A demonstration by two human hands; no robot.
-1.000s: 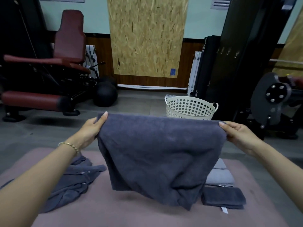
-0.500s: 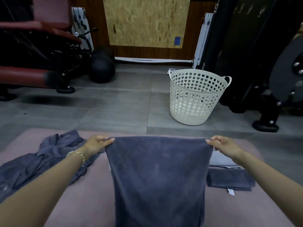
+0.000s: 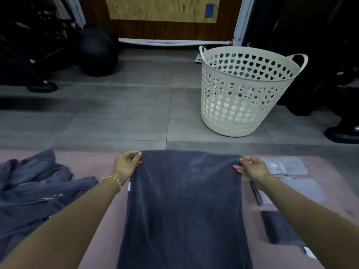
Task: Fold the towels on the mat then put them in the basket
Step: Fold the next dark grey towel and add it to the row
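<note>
On the pink mat (image 3: 101, 220), the left hand (image 3: 126, 165) and right hand (image 3: 251, 167) each pinch a far corner of the plush dark-blue towel (image 3: 184, 210), spread flat and rectangular.

A pink mat (image 3: 97, 166) is lying on a grey tiled floor (image 3: 116, 117) and is filling the near part of the view. A dark grey towel (image 3: 184, 200) is lying flat down the mat's middle, running from 12 to 6 o'clock. At 9 o'clock a heap of crumpled grey towels (image 3: 35, 191) is sprawling over the mat's left side. At 3 o'clock two folded light grey towels (image 3: 287, 166) are sitting one nearer than the other, and at 4 o'clock a folded dark towel (image 3: 281, 230) is resting just nearer than them. Beyond the mat, a white perforated laundry basket (image 3: 242, 105) is standing upright on the floor at 1 o'clock, and a black ball (image 3: 97, 53) is sitting at 11 o'clock.
</note>
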